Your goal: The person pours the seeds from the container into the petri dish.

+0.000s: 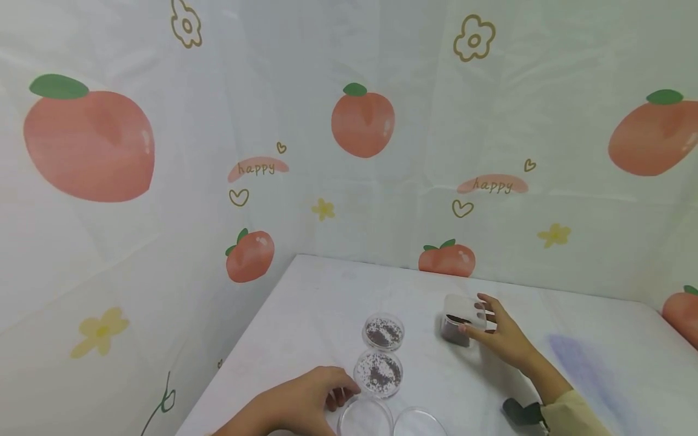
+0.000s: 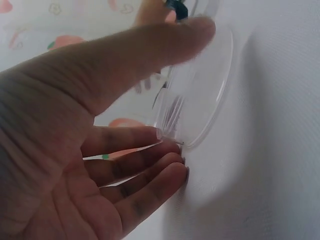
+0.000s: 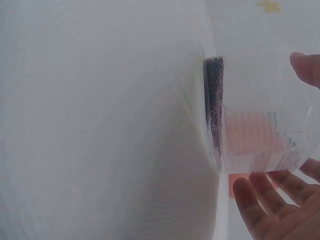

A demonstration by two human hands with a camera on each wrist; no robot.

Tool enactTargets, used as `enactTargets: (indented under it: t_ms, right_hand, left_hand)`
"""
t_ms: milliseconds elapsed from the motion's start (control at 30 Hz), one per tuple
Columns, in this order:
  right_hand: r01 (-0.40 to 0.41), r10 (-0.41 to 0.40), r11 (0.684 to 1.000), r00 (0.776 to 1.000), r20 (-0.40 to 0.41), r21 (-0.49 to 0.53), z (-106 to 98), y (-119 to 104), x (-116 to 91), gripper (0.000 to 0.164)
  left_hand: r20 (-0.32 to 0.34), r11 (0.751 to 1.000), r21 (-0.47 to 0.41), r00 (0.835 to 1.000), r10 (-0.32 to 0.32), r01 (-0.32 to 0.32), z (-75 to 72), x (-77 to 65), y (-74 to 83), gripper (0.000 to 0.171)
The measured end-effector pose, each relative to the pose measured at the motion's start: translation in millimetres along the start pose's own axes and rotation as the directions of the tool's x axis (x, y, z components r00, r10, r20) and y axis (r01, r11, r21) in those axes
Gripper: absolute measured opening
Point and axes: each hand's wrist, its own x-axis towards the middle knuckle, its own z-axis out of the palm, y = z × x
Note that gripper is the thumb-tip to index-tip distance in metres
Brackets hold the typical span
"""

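Note:
My right hand point(image 1: 507, 338) holds a clear plastic container point(image 1: 455, 303), thumb at its near side and the other fingers round the far side. In the right wrist view, dark grains point(image 3: 215, 100) form a shallow layer at the bottom of this tub, which stands on or just above the table. Beside a clear petri dish point(image 1: 365, 419), my left hand point(image 1: 300, 399) has thumb and fingers spread, with fingertips at its rim. Farther out stand two petri dishes, a nearer one point(image 1: 378, 372) and a farther one point(image 1: 383, 332), both with dark grains scattered inside.
Another clear dish point(image 1: 418, 424) is cut off by the bottom edge of the head view. The white-covered table point(image 1: 327, 290) meets a white curtain point(image 1: 403, 200) printed with fruit at the back and left. A dark strap point(image 1: 520, 413) circles the right wrist.

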Motion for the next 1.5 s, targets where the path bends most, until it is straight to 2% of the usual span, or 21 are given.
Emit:
enactTargets:
  t_ms: [267, 467, 533, 667, 733, 900, 1033, 1167, 1500]
  right_hand:
    - [0.0, 0.0, 1.0, 1.0, 0.004, -0.009, 1, 6, 1, 0.099]
    - [-0.007, 0.007, 1.0, 1.0, 0.011, -0.003, -1, 3, -5, 0.098]
    - [-0.006, 0.006, 1.0, 1.0, 0.013, -0.005, -1, 1, -8, 0.098]
    - [0.002, -0.002, 1.0, 1.0, 0.0, -0.013, -1, -1, -12, 0.098]
    - [0.002, -0.002, 1.0, 1.0, -0.006, -0.016, -1, -1, -13, 0.097]
    - [-0.023, 0.023, 0.999, 0.999, 0.027, -0.027, -1, 2, -14, 0.1]
    - [-0.049, 0.051, 0.998, 0.997, 0.051, -0.03, -3, 4, -16, 0.102]
    - [-0.063, 0.064, 0.998, 0.996, 0.057, -0.028, -4, 6, -16, 0.101]
    - [-0.034, 0.034, 0.999, 0.999, 0.025, 0.0, -2, 8, -16, 0.096]
  left_hand:
    - [0.005, 0.996, -0.092, 1.0, 0.018, -0.017, 2.6, 2.4, -4.6, 0.064]
    - [0.01, 0.976, -0.22, 1.0, 0.007, -0.005, 7.1, 1.4, -6.2, 0.068]
    - [0.008, 0.972, -0.235, 1.0, 0.003, -0.001, 8.6, 0.4, -5.8, 0.068]
    - [0.006, 0.974, -0.227, 0.999, 0.033, -0.03, 11.4, -0.1, -7.8, 0.066]
    - [0.01, 0.975, -0.216, 0.998, 0.062, -0.059, 13.8, 0.7, -13.4, 0.064]
    - [0.028, 0.977, -0.197, 0.996, 0.087, -0.08, 21.7, 4.3, -33.6, 0.06]
    - [0.032, 0.974, -0.206, 0.994, 0.105, -0.096, 25.2, 5.9, -40.4, 0.059]
    - [0.032, 0.971, -0.216, 0.994, 0.109, -0.1, 26.6, 5.9, -40.9, 0.059]
    - [0.015, 0.968, -0.219, 0.992, 0.127, -0.121, 25.6, 2.1, -36.3, 0.058]
